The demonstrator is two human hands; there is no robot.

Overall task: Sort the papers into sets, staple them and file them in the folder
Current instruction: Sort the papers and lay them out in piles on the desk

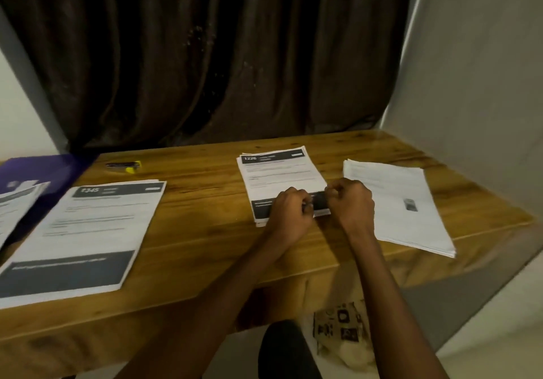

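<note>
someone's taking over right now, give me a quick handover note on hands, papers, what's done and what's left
Left hand and right hand: both curled at the near edge of the white paper stack headed 1226; whether they pinch sheets is unclear.
White stack headed 1345 lies at the left of the wooden table; a plainer white paper pile lies at the right.
Yellow-and-black stapler lies untouched at the back left.
Purple folder at far left holds some sheets.
Left: stapling and filing the sets on the table.

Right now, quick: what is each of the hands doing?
Left hand: fingers curled, gripping the near edge of the stack headed 1226.
Right hand: fingers curled on the same stack's near right corner.
</note>
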